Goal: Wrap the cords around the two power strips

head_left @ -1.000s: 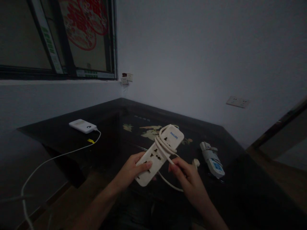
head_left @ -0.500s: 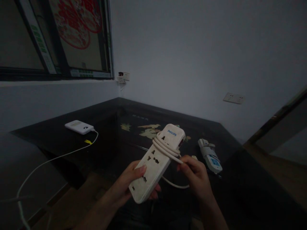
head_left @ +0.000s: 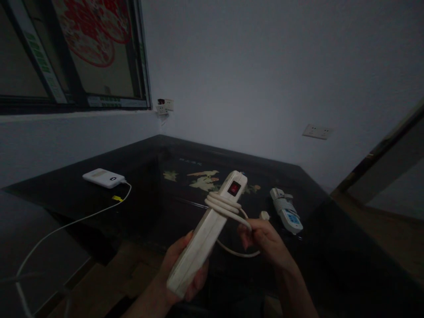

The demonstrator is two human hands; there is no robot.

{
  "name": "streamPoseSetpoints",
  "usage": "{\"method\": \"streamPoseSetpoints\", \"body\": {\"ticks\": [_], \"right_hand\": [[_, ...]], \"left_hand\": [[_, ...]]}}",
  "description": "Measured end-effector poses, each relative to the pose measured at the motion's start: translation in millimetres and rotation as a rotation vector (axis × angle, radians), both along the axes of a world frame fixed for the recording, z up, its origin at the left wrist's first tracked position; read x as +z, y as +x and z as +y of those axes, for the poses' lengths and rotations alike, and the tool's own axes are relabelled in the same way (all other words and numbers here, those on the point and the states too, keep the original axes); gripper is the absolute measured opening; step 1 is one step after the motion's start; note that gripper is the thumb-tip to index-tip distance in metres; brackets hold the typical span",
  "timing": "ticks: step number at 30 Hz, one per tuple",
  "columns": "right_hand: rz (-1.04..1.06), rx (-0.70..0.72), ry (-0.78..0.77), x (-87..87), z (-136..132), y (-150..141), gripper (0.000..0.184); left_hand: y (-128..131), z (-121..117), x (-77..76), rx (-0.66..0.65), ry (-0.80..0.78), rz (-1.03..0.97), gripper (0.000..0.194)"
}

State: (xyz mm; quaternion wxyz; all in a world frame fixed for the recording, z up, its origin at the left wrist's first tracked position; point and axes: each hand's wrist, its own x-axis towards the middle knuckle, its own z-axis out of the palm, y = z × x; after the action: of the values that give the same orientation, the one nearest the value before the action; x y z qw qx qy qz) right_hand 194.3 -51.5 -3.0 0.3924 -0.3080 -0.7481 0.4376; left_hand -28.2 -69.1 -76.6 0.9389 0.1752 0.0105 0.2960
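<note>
A white power strip (head_left: 206, 236) is held up over the dark table, tilted with its narrow side and red switch (head_left: 234, 188) towards me. My left hand (head_left: 183, 267) is closed around its lower end. Several turns of white power cord (head_left: 223, 204) wrap the upper part of the strip. My right hand (head_left: 265, 240), to the right, pinches the cord where it leaves the turns. A loop of the cord hangs below, between strip and hand. Just beyond the right fingers a white plug (head_left: 264, 215) shows in part.
On the dark table (head_left: 142, 207), a second power strip (head_left: 286, 212) with its cord wound round it lies at right. A white power bank (head_left: 104, 177) with a white cable lies at left. Wall sockets (head_left: 317, 131) sit above the table, and a window is at upper left.
The power strip has been turned about its length, so its narrow side and red switch face me instead of its socket face. My right hand still pinches the cord, slightly further left.
</note>
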Motion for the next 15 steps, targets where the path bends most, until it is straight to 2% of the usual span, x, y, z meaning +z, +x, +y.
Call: {"method": "streamPoseSetpoints", "body": {"ticks": [6,10,13,15], "right_hand": [[-0.269,0.277,-0.041,20.7,28,25,0.048],[-0.351,0.388,-0.119,26.5,53,33,0.039],[-0.393,0.423,-0.221,28.7,63,27,0.037],[-0.378,0.292,-0.18,31.0,67,18,0.036]], "left_hand": [[-8,4,15.1,-0.134,0.188,-0.157,0.042],[-13,11,16.4,-0.14,0.204,-0.04,0.042],[-15,14,19.0,-0.18,0.254,0.049,0.045],[-16,11,28.0,-0.103,0.299,0.161,0.047]]}}
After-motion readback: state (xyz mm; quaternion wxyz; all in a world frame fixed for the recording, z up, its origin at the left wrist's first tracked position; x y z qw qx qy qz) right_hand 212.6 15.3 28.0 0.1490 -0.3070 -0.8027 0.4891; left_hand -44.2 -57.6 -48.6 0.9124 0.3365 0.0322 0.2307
